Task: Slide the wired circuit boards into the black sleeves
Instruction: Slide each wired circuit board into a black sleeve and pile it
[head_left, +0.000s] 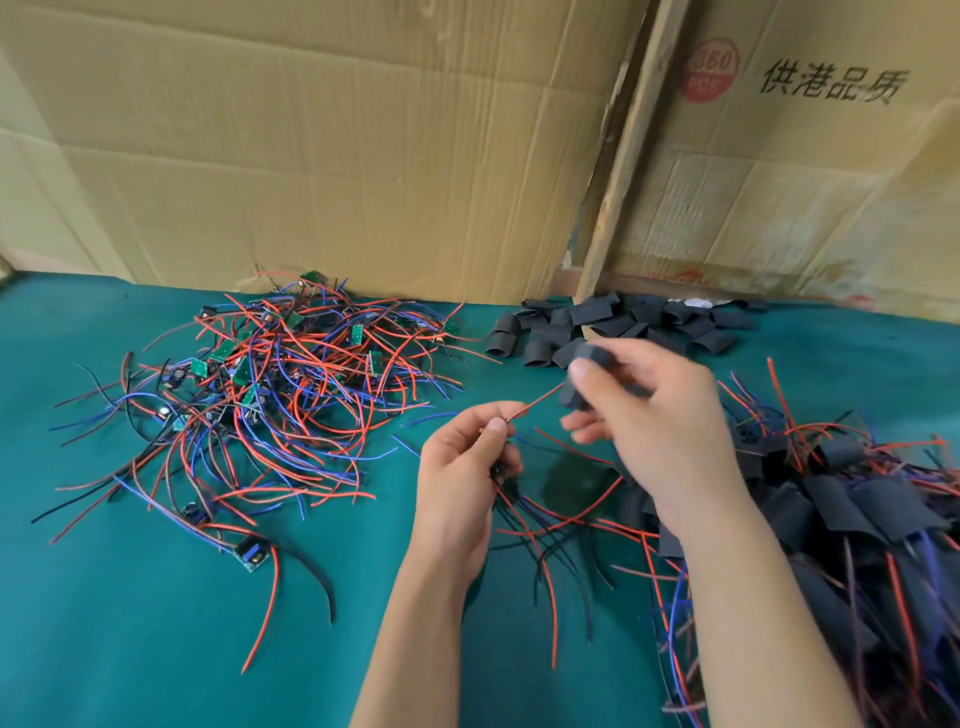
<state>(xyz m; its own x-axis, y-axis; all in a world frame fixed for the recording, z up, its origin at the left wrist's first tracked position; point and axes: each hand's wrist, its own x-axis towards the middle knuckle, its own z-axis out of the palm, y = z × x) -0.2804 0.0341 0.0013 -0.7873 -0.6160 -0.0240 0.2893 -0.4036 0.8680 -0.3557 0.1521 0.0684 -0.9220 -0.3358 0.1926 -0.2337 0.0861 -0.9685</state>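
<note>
My left hand (467, 467) pinches the wires of one circuit board; a red wire (535, 402) sticks up from the fingertips toward my right hand, and more red and black wires hang below the palm. The board itself is hidden in the hand. My right hand (649, 415) holds a black sleeve (587, 379), blurred, just off the tip of that red wire. A tangled heap of wired green circuit boards (270, 384) lies to the left. Loose empty black sleeves (623, 325) lie at the back.
A pile of boards in black sleeves (852, 519) fills the right side. One lone wired board (252, 553) lies near the front left. Creased cardboard sheets (337, 145) stand along the back of the green cloth table (156, 649).
</note>
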